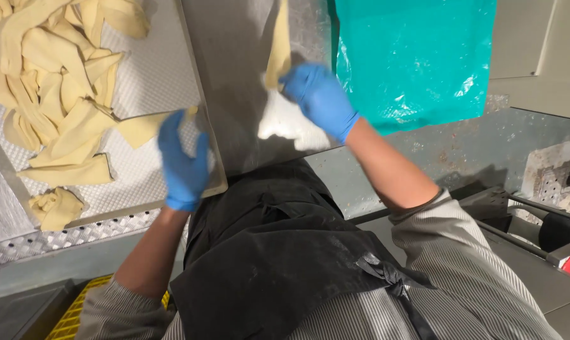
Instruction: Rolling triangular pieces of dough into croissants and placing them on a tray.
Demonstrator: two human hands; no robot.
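I log many dough strips piled on the perforated tray; left hand fingers clamp one strip end, right hand fingers pinch another strip above the bench.

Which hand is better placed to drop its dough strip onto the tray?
Left, probably. The left hand holds a dough strip right over the tray, beside the pile. The right hand grips another strip off the tray.

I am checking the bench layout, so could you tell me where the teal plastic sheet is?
The teal plastic sheet lies at the top right of the head view, just beyond the right hand.
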